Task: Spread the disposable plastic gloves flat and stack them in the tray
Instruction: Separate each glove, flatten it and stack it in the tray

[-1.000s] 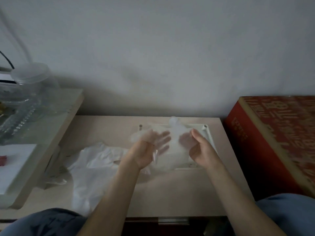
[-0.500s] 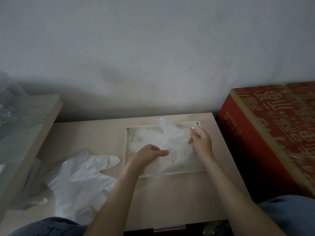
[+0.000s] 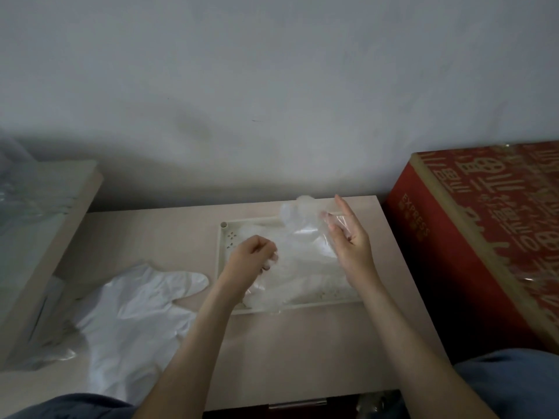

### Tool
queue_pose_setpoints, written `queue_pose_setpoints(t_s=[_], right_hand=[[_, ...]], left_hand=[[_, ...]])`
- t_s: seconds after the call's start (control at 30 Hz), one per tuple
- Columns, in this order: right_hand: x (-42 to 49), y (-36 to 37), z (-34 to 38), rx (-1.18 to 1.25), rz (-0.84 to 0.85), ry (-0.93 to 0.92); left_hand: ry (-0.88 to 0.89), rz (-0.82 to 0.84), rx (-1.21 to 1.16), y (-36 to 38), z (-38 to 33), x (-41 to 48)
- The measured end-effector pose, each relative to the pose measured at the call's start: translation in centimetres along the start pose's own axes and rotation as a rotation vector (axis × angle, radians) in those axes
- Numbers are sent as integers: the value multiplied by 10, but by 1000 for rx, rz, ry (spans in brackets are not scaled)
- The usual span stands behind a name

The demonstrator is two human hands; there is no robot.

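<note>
A cream plastic tray (image 3: 224,261) lies on the small beige table (image 3: 287,358). A translucent disposable glove (image 3: 302,240) is spread over the tray, its finger end lifted above the far rim. My left hand (image 3: 252,260) is curled over the glove's near-left part and pinches the film. My right hand (image 3: 351,243) holds the glove's far-right finger end between thumb and fingers, with the index finger pointing up. A loose heap of white gloves (image 3: 136,313) lies on the table to the left of the tray.
A red printed carton (image 3: 484,237) stands against the table's right side. A lower shelf (image 3: 45,237) with clear plastic items is on the left. The wall runs close behind the tray. My knees in blue fabric (image 3: 514,385) sit at the table's front edge.
My right hand has raised the glove's finger end off the tray. My left hand has drawn back and curled tighter on the glove. The view has shifted slightly.
</note>
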State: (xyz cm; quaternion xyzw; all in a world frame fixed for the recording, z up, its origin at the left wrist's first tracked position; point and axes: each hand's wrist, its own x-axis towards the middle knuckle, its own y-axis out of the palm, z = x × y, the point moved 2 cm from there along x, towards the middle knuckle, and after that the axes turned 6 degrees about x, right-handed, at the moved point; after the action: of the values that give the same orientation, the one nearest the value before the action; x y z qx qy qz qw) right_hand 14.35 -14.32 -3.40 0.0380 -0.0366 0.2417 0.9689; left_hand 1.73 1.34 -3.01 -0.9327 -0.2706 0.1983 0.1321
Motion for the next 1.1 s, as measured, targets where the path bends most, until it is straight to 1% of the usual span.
queue_pose_setpoints(t_s=[0.07, 0.1, 0.2, 0.27, 0.3, 0.33, 0.4, 0.47, 0.5, 0.57, 0.6, 0.7, 0.73, 0.77, 0.8, 0.83, 0.87, 0.9, 0.93, 1.0, 1.03, 1.07, 1.1], right_hand=[[1, -3, -9, -148, -80, 10], [1, -4, -12, -252, -85, 12], [-3, -3, -20, -472, -10, 90], [-4, -3, -24, -545, 12, 151], [-3, -3, -26, -550, -8, 176], [-2, -3, -24, -514, -42, 202], [-1, -2, -22, -322, -90, 304], [-1, -1, -20, -130, -67, 424], [-1, 0, -21, -68, -49, 453], [-1, 0, -20, 2, -36, 445], [-1, 0, -19, 5, -31, 420], [-1, -3, -19, -56, -14, 300], [0, -4, -19, -90, -17, 261], [2, -4, -20, -129, -13, 216], [3, -5, -20, -167, 4, 162], [3, -4, -19, -192, 40, 101], [2, -2, -18, -197, 96, 46], [0, 1, -16, -184, 158, 11], [-2, 4, -12, -183, 220, -13], [-4, 11, -9, -227, 319, -48], [-5, 13, -10, -247, 346, -62], [-4, 14, -11, -260, 359, -70], [-5, 15, -12, -270, 358, -74]], left_hand=[[-15, -12, 48, -1, 5, 1], [-26, -21, 67, -2, 9, 1], [-71, -67, 93, -2, 18, 2], [-113, -89, 90, -4, 22, 3], [-132, -94, 83, -4, 23, 4], [-143, -97, 72, -4, 24, 4], [-149, -113, 76, -3, 25, 6], [-187, -130, 53, -1, 26, 6], [-218, -129, 8, -1, 26, 6], [-273, -105, -64, 2, 25, 3], [-284, -91, -44, 2, 23, 1], [-281, -57, 117, 3, 16, -3], [-263, -43, 196, 2, 12, -4], [-236, -25, 324, 1, 7, -6], [-205, -19, 503, -1, 2, -8], [-172, -49, 692, -1, 0, -9], [-137, -116, 808, -2, -2, -11], [-85, -207, 847, -2, -4, -13], [4, -312, 852, -2, -8, -15], [253, -476, 867, 2, -14, -16], [385, -514, 844, 6, -15, -14], [487, -497, 814, 10, -15, -13], [540, -421, 810, 15, -14, -12]])
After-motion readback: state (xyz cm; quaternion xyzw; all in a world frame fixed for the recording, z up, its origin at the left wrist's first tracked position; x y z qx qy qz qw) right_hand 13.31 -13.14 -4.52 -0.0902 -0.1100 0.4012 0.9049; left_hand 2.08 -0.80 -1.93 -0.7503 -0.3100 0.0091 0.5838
